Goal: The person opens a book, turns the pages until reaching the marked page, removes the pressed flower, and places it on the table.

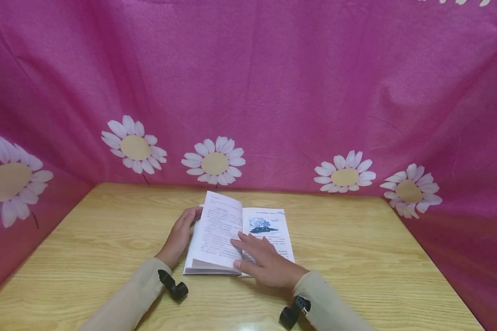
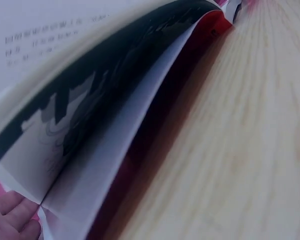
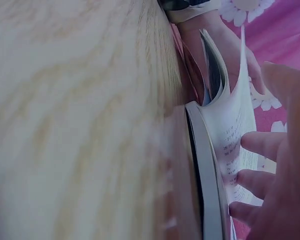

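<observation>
one open book lies on the surface, its dark inner picture clear only in the left wrist view, with two hands at it, the right hand touching it, grip spread and holding nothing, the left hand at its left side, grip impossible to tell.

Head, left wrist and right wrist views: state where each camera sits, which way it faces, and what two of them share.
Head: worn on the head, facing forward and down at the open book, table and pink curtain; left hand, right hand and both sleeves show.
Left wrist: worn there, facing low along the table at the book, close up; part of the left hand shows lower left.
Right wrist: worn there, facing the book across the table; right hand at the right, left hand beyond.
Shared: head and right wrist both show both hands.
</observation>
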Tool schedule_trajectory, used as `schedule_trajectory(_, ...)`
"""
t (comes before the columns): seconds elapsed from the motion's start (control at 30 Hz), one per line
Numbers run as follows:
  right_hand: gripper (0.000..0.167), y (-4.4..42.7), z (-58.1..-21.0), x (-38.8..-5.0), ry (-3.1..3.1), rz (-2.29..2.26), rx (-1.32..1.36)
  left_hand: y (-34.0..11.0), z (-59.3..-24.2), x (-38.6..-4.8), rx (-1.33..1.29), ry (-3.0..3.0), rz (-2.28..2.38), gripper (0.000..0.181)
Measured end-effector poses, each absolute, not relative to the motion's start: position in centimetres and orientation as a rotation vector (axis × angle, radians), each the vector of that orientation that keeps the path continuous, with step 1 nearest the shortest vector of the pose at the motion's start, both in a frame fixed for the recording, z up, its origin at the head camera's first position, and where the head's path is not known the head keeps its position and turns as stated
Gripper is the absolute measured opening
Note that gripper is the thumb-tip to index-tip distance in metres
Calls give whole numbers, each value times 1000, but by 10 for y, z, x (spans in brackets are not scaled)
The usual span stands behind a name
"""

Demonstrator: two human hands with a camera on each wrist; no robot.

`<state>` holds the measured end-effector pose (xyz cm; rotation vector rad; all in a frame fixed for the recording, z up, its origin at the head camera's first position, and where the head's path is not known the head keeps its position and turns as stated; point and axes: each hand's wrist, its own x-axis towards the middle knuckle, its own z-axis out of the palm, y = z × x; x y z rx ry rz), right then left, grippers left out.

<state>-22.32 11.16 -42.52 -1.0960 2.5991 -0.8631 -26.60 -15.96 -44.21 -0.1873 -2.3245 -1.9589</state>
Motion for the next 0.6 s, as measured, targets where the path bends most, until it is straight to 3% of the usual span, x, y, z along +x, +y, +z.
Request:
schedule_trajectory(0.23, 62, 110, -423, -220, 2602, -799, -1084, -158, -441, -265, -107, -2363, -1961, 58)
schedule_trajectory(0.6, 62, 106, -421, -219, 2646, -742, -1077, -155, -441, -264, -111, -2367, -1928, 51)
